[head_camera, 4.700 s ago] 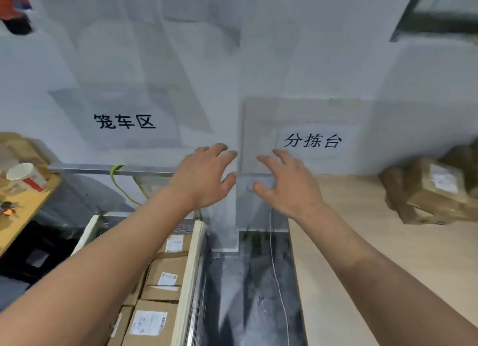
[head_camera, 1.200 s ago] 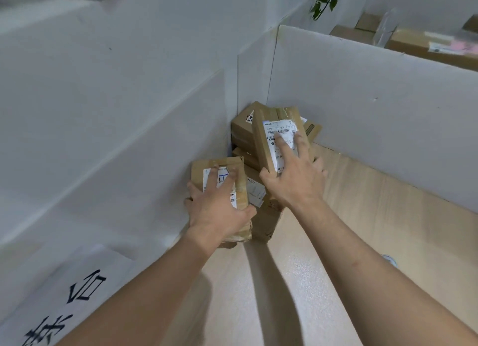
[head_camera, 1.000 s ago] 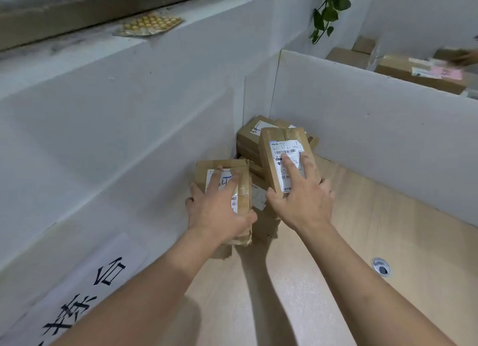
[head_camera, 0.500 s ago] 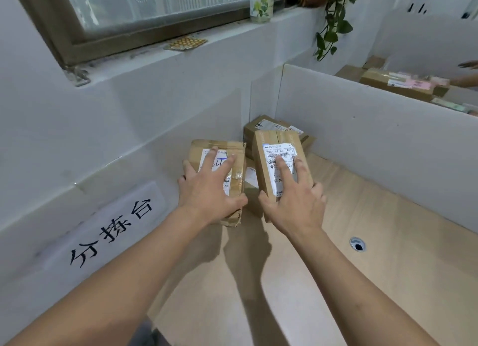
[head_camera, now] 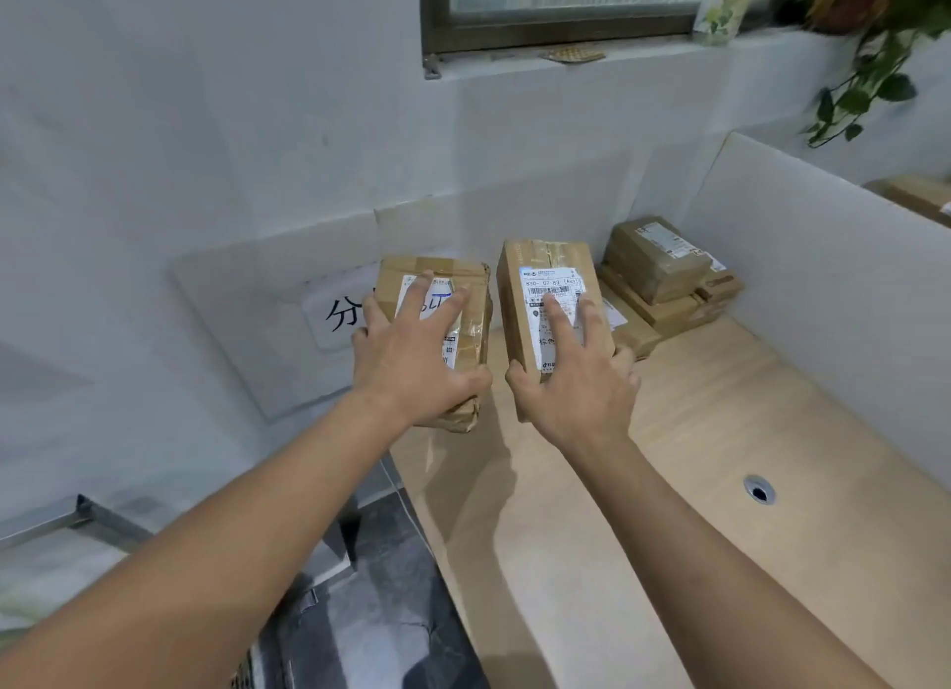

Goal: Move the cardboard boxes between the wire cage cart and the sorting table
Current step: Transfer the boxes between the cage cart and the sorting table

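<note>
I hold two cardboard boxes, one per hand, above the left end of the sorting table (head_camera: pixel 684 482). The left box (head_camera: pixel 471 297) and the right box (head_camera: pixel 545 264) lie side by side with a narrow gap. Each has its long axis running away from me and its labelled face turned up at the camera. My left hand (head_camera: pixel 411 359) grips its box from above, fingers spread over the label and thumb hooked on the right edge. My right hand (head_camera: pixel 576 385) clasps the other box the same way. Half a second ago both boxes sat close against the corner stack (head_camera: pixel 664 276). Now they are well apart from it, and the left box covers part of the wall sign (head_camera: pixel 339 315).
</note>
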Motion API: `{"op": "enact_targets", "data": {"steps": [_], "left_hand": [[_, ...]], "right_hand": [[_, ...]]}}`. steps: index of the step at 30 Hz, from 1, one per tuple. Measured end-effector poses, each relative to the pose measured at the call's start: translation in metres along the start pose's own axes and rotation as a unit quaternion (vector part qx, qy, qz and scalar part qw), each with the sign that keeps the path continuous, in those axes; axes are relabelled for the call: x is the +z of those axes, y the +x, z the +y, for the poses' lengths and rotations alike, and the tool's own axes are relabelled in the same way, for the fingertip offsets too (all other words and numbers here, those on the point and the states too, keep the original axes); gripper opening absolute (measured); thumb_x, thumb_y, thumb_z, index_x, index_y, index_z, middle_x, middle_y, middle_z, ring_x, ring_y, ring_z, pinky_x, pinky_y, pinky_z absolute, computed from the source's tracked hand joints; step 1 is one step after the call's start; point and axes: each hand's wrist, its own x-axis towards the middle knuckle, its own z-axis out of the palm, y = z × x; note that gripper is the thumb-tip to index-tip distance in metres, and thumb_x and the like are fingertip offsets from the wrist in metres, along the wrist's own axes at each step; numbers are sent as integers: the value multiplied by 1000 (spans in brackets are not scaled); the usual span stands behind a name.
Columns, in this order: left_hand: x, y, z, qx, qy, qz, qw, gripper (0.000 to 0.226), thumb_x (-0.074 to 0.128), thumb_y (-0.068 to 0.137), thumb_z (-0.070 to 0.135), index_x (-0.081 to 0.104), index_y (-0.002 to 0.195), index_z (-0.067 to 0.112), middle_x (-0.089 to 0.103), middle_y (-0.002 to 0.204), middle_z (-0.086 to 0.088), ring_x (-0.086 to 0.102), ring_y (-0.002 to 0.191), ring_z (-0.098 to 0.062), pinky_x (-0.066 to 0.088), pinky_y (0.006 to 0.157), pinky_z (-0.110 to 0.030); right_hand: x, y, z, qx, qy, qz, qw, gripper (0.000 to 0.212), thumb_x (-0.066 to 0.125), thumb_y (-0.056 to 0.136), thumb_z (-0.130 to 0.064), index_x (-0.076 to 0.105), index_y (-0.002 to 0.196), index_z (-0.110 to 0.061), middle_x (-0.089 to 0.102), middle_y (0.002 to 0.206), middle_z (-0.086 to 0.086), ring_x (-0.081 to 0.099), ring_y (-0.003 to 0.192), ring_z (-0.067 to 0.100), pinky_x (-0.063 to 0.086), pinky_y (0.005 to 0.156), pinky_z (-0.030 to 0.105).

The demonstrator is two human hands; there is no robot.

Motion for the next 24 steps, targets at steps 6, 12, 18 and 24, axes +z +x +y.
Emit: {"op": "enact_targets", "data": {"steps": [6,12,18,24], "left_hand": [[-21,-66,-64,-60,-7,22,998,101,53,68,85,12,156,58,6,171,11,15,147,-52,33,112,-60],[-40,-134,-127,-102,-6,28,994,100,55,70,84,13,156,57,9,171,8,12,147,-49,33,112,-59],[-53,-193,-173,-160,-5,25,987,99,54,70,84,15,157,55,11,170,6,10,147,-53,33,111,-62],[-63,-237,-199,-221,3,36,975,98,55,69,80,18,156,54,14,169,7,9,147,-55,32,111,-66]], "right_hand": [[4,-44,-67,-97,-4,-8,995,87,47,83,-76,15,159,-47,13,170,-6,49,120,45,45,96,52],[11,-96,-127,-147,7,-16,989,88,40,79,-76,17,159,-46,16,169,-5,54,113,47,47,95,52],[25,-150,-171,-208,18,-32,977,89,41,80,-75,19,161,-44,19,169,-2,55,108,47,49,93,51],[36,-176,-200,-280,23,-65,957,88,41,85,-75,12,161,-43,13,170,-1,51,117,47,49,98,53]]}}
